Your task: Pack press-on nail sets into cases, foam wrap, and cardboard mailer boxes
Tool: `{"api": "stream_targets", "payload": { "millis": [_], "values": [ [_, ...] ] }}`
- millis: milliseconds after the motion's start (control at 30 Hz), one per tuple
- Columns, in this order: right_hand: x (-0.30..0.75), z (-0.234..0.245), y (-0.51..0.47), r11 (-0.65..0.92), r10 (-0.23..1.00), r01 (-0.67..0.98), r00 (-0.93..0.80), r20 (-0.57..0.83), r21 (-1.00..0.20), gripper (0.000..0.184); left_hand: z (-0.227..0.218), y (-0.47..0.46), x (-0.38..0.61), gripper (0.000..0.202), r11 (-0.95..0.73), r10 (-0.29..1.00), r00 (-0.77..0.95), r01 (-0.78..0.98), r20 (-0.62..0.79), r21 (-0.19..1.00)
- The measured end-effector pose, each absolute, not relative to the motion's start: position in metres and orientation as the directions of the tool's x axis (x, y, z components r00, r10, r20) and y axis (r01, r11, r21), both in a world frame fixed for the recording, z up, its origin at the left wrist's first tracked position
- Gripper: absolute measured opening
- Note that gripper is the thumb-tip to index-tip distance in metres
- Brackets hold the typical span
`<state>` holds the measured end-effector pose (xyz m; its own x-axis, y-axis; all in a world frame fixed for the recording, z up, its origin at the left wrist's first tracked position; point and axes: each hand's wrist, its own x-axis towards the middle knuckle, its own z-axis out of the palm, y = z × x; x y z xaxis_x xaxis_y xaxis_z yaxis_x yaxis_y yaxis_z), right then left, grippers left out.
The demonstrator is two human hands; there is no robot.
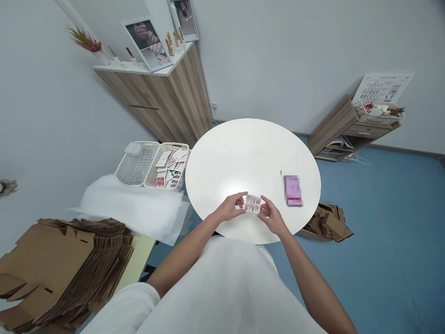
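Note:
Over the near part of the round white table [243, 148], a small clear case of press-on nails [252, 203] is held between both hands. The nails lie in two rows and look pinkish and silvery. My left hand [232, 207] grips the case's left edge between thumb and fingers. On the opposite edge, my right hand [272, 217] pinches it the same way. To the right on the tabletop lies a purple box [293, 188], its print blurred out. A tiny dark item [281, 172] sits just above that box, too small to name.
Left of the table stand a white basket of nail cards [168, 167] and a basket of clear plastic cases [137, 162]. Nearer are white foam sheets [132, 204] and stacked flat cardboard boxes [66, 269]. A carton with cardboard [328, 222] is on the floor at right.

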<state>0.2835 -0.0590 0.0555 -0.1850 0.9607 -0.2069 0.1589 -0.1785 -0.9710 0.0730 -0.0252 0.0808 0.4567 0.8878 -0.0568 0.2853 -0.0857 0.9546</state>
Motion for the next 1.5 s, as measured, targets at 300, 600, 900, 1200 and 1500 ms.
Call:
{"api": "stream_targets", "payload": {
  "millis": [300, 600, 900, 1200, 1500],
  "values": [
    [0.284, 0.052, -0.058, -0.185, 0.951, 0.141, -0.225, -0.213, -0.973, 0.065, 0.074, -0.033, 0.072, 0.062, -0.101, 0.896, 0.440, 0.326, -0.056, 0.940],
    [0.261, 0.046, -0.052, -0.208, 0.927, 0.200, -0.272, -0.258, -0.957, 0.063, 0.064, -0.039, 0.051, 0.062, -0.063, 0.916, 0.384, 0.418, -0.113, 0.906],
    [0.192, 0.037, -0.019, -0.172, 0.915, 0.339, -0.292, -0.278, -0.925, 0.060, 0.056, -0.025, -0.013, 0.066, 0.019, 0.928, 0.318, 0.476, -0.193, 0.879],
    [0.091, 0.015, 0.032, -0.140, 0.880, 0.502, -0.333, -0.339, -0.854, 0.061, 0.028, 0.008, -0.087, 0.066, 0.195, 0.950, 0.086, 0.587, -0.300, 0.786],
    [0.040, -0.011, 0.076, -0.096, 0.872, 0.645, -0.312, -0.376, -0.758, 0.062, 0.001, 0.041, -0.119, 0.073, 0.367, 0.911, -0.044, 0.544, -0.411, 0.755]
  ]
}}
